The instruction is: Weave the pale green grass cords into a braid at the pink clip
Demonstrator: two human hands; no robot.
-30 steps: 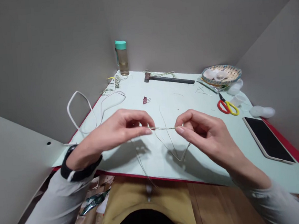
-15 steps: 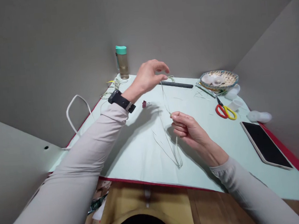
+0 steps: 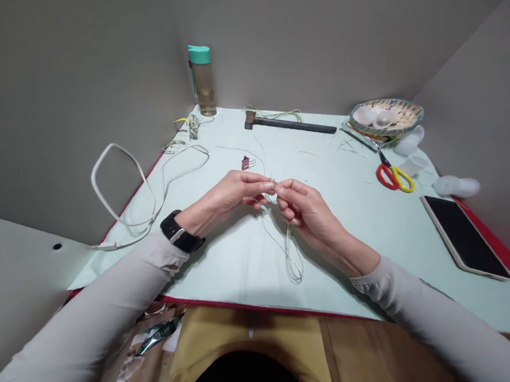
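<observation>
My left hand (image 3: 248,187) and my right hand (image 3: 302,205) meet above the middle of the table, fingertips almost touching. Both pinch a thin, pale green cord (image 3: 294,264) between thumb and forefinger. Below my right hand the cord hangs in narrow loops towards the tabletop. Other thin ends trail out behind and under my left hand. The exact spot where the fingers hold it is small and partly hidden by the fingertips. Just beyond my left hand lies a dark red binder clip (image 3: 246,163).
A hammer (image 3: 294,124) lies at the back, near a bottle (image 3: 205,83) and cord bundles (image 3: 193,127). To the right are a woven basket (image 3: 412,117), scissors (image 3: 395,179), plastic cups (image 3: 414,165) and a phone (image 3: 466,236). A white cable (image 3: 140,164) curls at the left.
My left hand has come down from its raised position to meet my right hand and now pinches the cord. The view has shifted slightly, showing the hammer's head.
</observation>
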